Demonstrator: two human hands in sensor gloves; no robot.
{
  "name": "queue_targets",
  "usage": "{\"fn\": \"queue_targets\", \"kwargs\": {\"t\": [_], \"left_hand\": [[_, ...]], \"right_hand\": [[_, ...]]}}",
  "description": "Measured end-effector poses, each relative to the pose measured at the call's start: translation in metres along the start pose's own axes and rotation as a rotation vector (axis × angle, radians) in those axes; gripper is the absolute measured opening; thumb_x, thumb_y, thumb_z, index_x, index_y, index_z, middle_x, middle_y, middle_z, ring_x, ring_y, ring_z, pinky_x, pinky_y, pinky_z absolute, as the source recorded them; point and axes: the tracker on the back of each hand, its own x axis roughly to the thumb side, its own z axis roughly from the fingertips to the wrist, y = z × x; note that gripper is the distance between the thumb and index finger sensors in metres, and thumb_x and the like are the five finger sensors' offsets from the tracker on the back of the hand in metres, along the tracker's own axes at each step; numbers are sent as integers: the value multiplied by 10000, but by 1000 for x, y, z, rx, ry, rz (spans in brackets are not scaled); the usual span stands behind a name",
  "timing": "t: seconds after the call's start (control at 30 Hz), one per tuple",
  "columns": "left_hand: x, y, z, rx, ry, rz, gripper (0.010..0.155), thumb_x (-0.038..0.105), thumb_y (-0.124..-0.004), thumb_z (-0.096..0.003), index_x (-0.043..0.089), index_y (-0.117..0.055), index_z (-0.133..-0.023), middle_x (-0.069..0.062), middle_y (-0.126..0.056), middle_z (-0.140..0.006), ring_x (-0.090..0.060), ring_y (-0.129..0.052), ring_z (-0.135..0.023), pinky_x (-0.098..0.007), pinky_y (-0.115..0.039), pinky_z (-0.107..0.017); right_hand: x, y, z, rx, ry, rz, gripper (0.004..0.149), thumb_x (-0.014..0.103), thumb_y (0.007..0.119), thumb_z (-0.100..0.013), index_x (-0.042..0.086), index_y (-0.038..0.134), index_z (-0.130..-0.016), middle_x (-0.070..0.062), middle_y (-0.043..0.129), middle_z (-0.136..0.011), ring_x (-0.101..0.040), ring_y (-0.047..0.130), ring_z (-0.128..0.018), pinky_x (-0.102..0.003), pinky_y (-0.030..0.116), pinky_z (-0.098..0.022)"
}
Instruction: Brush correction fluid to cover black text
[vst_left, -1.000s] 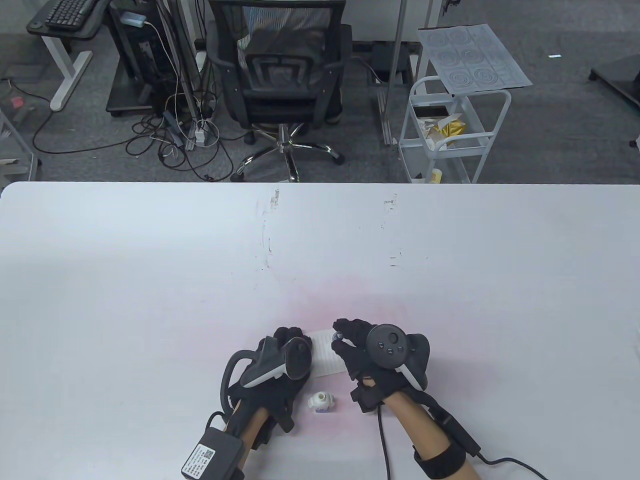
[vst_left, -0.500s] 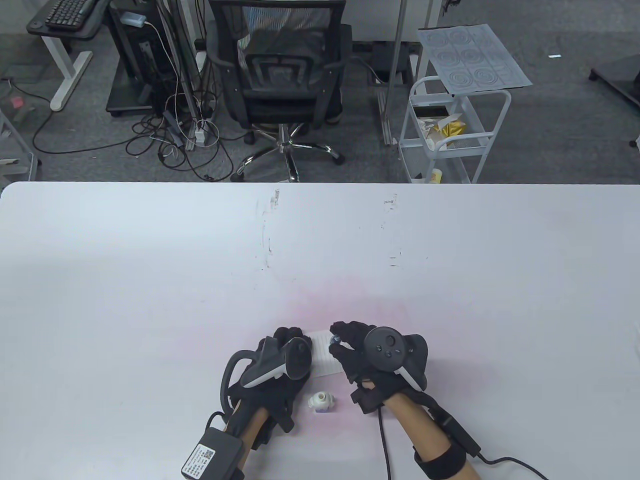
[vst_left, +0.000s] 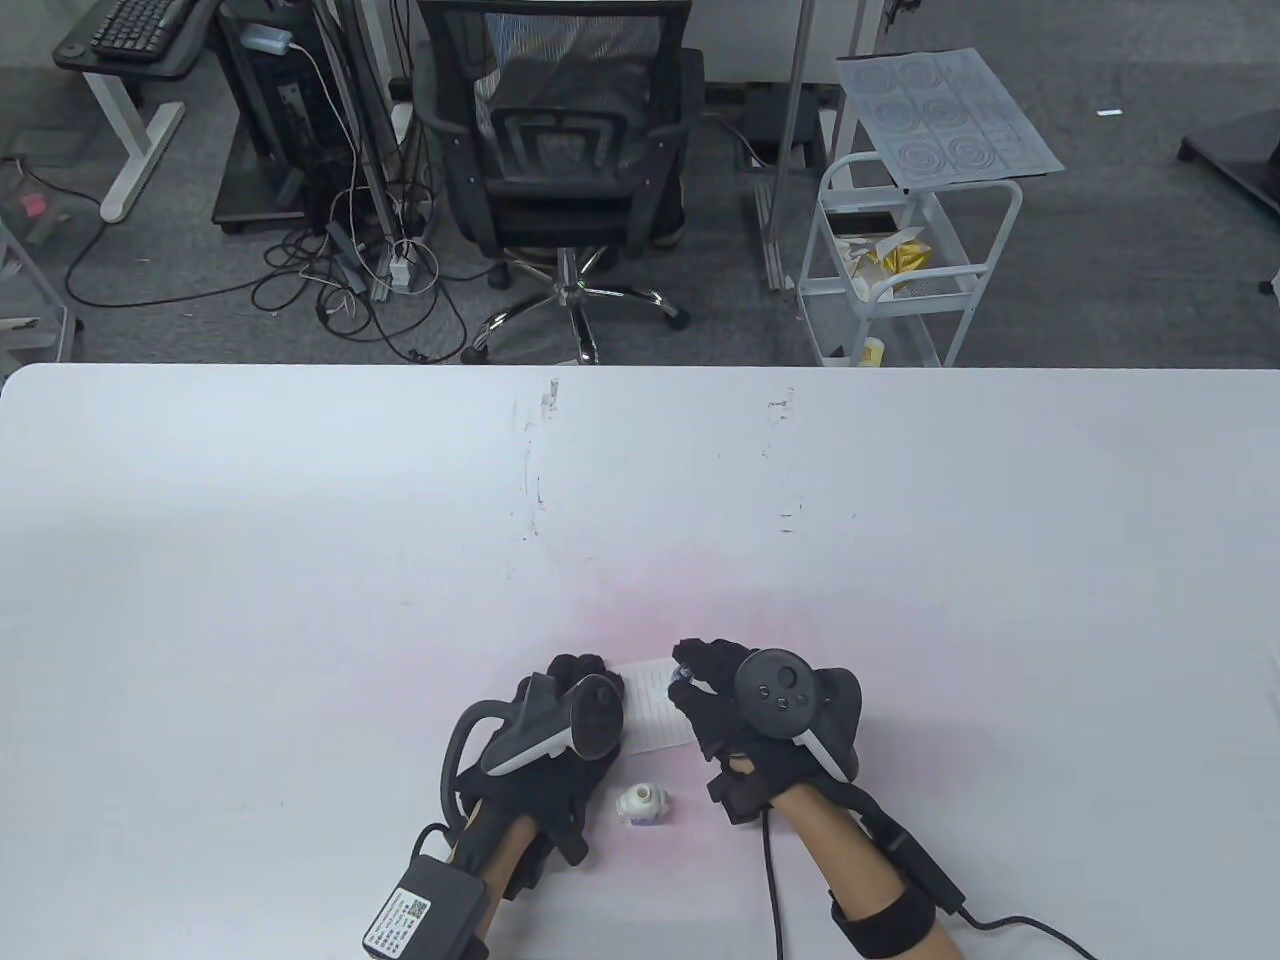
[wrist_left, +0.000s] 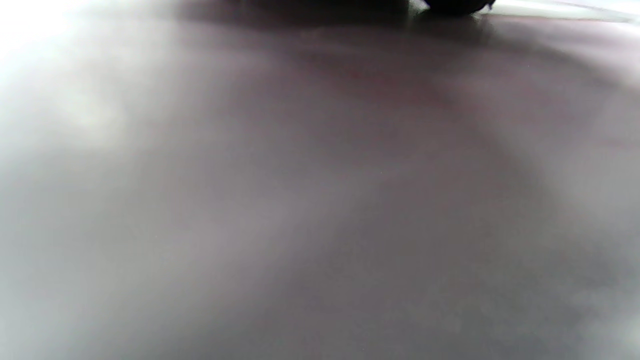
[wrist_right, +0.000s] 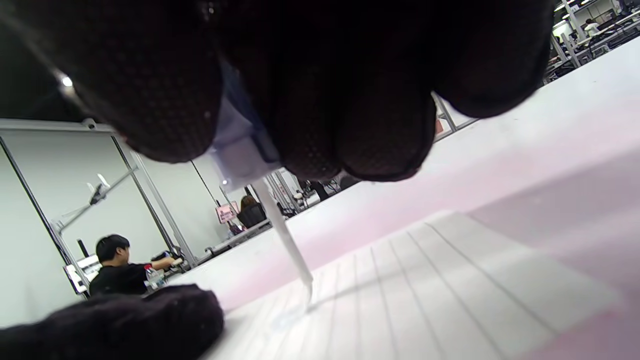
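Right hand (vst_left: 730, 705) pinches brush cap (wrist_right: 240, 145), tip on lined paper (vst_left: 655, 705); use light, short strokes. Left hand (vst_left: 570, 715) rests flat, pinning the paper.

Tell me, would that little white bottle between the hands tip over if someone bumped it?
Probably. The bottle looks small and likely light, standing free on the table with neither hand touching it. Its cap is off, pinched by the right hand as a brush, so a knock might spill fluid. The left hand rests on the paper, not the bottle.
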Motion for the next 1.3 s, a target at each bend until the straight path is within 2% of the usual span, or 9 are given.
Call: {"fn": "queue_targets", "kwargs": {"t": [0.13, 0.27, 0.5, 0.67, 0.97, 1.1, 1.3], "left_hand": [[0, 0, 0, 0, 0, 0, 639, 515, -552, -512, 374, -258, -1062, 79, -169, -1178, -207, -238, -1155, -442, -305, -860], [0, 0, 0, 0, 0, 0, 640, 514, -553, -513, 373, -258, -1063, 78, -169, -1178, -208, -238, -1155, -443, -305, -860], [0, 0, 0, 0, 0, 0, 640, 515, -552, -513, 371, -258, -1063, 77, -170, -1178, -209, -237, -1155, -442, -304, -861], [0, 0, 0, 0, 0, 0, 641, 515, -552, -513, 372, -257, -1063, 78, -167, -1178, -208, -236, -1155, -443, -304, -861], [-1, 0, 0, -3, -4, 10, 644, 515, -557, -512, 373, -258, -1065, 79, -166, -1178, -207, -231, -1155, -445, -297, -860], [-2, 0, 0, -1, -9, 19, 648, 515, -565, -511, 376, -264, -1067, 81, -172, -1181, -205, -237, -1157, -448, -298, -861], [-3, 0, 0, 4, -13, 29, 653, 517, -580, -508, 382, -277, -1071, 88, -183, -1186, -200, -241, -1164, -467, -295, -864]], "right_hand": [[5, -3, 1, -27, -20, -5, 475, 439, 930, -306, 224, 900, -728, -28, 962, -672, -291, 1040, -515, -498, 819, -434], [8, 2, 1, 15, -38, 61, 475, 443, 929, -304, 220, 906, -722, -32, 966, -662, -289, 1043, -503, -497, 821, -429], [12, 9, 1, 40, -78, 39, 472, 446, 921, -320, 242, 882, -744, -11, 949, -694, -275, 1037, -541, -488, 820, -453], [12, 6, 3, 7, -81, 1, 472, 438, 928, -313, 236, 889, -738, -18, 953, -688, -285, 1037, -536, -496, 816, -448], [19, -31, 12, -124, -124, -85, 478, 443, 925, -313, 226, 892, -738, -25, 954, -683, -287, 1034, -532, -498, 816, -444], [18, -49, 24, -151, -157, -88, 486, 444, 923, -314, 208, 896, -738, -39, 956, -676, -292, 1035, -516, -503, 815, -437], [9, -61, 35, -170, -172, -49, 486, 448, 923, -311, 207, 902, -733, -39, 960, -669, -289, 1038, -509, -502, 818, -433]]}}
